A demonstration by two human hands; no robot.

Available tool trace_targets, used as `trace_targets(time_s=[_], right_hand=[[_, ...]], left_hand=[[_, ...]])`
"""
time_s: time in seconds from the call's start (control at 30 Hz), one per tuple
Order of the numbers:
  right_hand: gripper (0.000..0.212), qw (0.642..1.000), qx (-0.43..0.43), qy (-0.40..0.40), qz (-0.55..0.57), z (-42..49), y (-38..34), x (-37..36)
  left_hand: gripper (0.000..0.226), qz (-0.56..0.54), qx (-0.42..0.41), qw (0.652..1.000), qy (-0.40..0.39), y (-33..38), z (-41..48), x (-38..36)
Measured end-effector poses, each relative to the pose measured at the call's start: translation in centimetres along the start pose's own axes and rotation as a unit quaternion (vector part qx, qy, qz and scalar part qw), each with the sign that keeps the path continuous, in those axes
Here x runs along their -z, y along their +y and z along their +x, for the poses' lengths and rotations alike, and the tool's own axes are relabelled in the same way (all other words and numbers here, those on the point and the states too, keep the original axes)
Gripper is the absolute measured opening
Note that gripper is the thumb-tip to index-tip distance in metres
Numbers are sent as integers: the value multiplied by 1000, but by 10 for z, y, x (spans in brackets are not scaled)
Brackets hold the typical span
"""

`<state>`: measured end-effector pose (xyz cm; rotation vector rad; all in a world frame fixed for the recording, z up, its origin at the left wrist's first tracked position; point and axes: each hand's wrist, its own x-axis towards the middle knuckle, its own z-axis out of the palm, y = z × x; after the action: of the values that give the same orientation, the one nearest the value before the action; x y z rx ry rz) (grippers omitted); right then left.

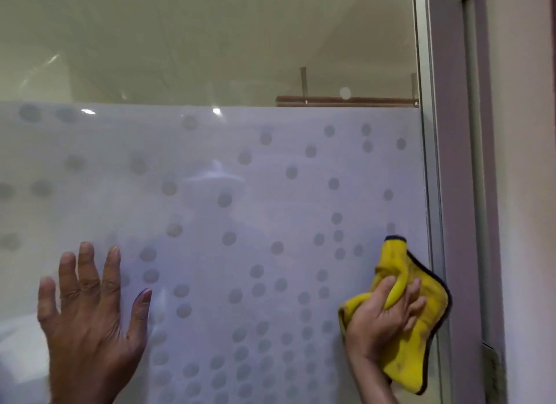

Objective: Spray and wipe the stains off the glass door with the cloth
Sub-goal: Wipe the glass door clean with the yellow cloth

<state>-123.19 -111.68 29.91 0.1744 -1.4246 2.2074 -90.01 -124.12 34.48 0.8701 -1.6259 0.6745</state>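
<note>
The glass door (228, 174) fills the view, clear in its upper part and frosted with round dots below. My left hand (87, 319) lies flat on the frosted glass at the lower left, fingers spread, holding nothing. A yellow cloth with a dark hem (406, 337) is bunched in my right hand (382, 316), which presses it against the glass at the lower right, close to the door's right edge. No spray bottle is in view.
A metal door frame (430, 162) runs down the right side, with a pale wall (526, 193) beyond it. Behind the clear upper glass hangs a brown rail on two metal posts (346, 100).
</note>
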Motion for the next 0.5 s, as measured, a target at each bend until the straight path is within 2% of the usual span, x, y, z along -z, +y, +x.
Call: trace_targets(time_s=[0.1, 0.17, 0.33, 0.5], right_hand=[[69, 999, -23, 2, 36, 35, -42, -21], [67, 998, -8, -1, 58, 56, -74, -38], [59, 993, 81, -25, 84, 71, -150, -88], [53, 969, 207, -79, 106, 28, -211, -124]], left_hand=[[76, 11, 0, 999, 37, 2, 1, 0], [75, 19, -3, 998, 57, 3, 2, -2], [73, 37, -11, 997, 67, 1, 4, -4], [71, 46, -19, 995, 82, 1, 4, -6]])
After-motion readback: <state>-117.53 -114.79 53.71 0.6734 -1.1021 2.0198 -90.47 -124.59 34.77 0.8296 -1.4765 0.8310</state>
